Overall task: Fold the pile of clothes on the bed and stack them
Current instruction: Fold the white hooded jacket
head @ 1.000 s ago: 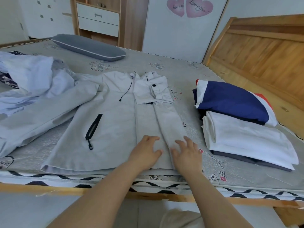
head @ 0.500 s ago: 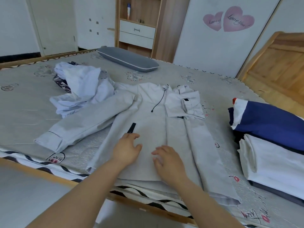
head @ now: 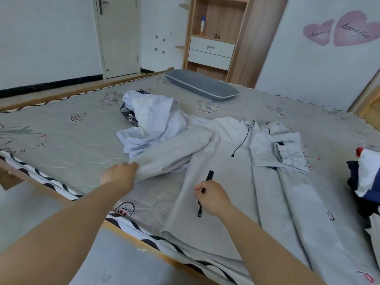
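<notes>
A light grey jacket [head: 236, 171] lies spread flat on the bed, its right side folded in. My left hand [head: 120, 174] grips the cuff end of its long left sleeve [head: 170, 153], which stretches out to the left. My right hand [head: 211, 195] rests on the jacket's front over the black pocket zipper [head: 209, 174], fingers bent down on the cloth. A crumpled pile of white and pale blue clothes [head: 152, 120] sits behind the sleeve. Folded clothes [head: 368, 177], navy, white and red, show at the right edge.
A grey pillow [head: 201, 85] lies at the far side of the mattress [head: 61, 138]. The wooden bed frame edge [head: 127, 229] runs along the near side. A wooden shelf unit with white drawers [head: 210, 52] and a white door [head: 118, 38] stand behind the bed.
My view has swung left. My left hand left the jacket's front, reached left and took hold of the sleeve's end. My right hand shifted left onto the pocket zipper.
</notes>
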